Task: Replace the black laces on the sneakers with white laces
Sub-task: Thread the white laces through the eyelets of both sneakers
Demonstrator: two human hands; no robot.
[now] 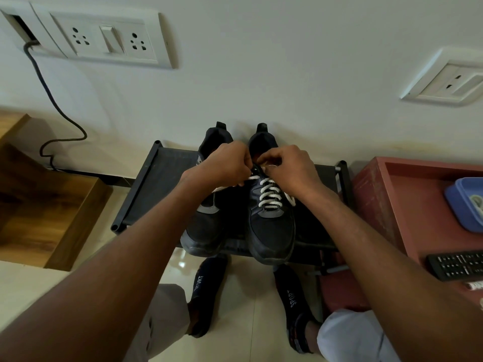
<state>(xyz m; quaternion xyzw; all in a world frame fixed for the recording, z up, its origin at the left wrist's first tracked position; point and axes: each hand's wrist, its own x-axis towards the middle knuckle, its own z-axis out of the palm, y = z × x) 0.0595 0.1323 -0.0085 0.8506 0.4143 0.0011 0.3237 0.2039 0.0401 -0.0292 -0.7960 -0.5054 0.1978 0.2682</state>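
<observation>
Two dark sneakers stand side by side on a low black rack [146, 189], toes toward me. The right sneaker [271, 231] has a white lace [269, 195] crossed through its eyelets. My left hand [224, 163] and my right hand [287, 168] meet at the top of that lacing, fingers curled and pinching the white lace ends. A loose stretch of white lace trails under my left hand across the left sneaker [209, 226]. My hands hide the upper eyelets and any knot. No black lace shows.
A red tray-like table [379, 194] to the right holds a blue lidded box [465, 202] and a remote [454, 265]. A wooden unit [49, 212] stands left, with a cable [52, 100] running down the wall. My socked feet [209, 288] rest on the tiled floor.
</observation>
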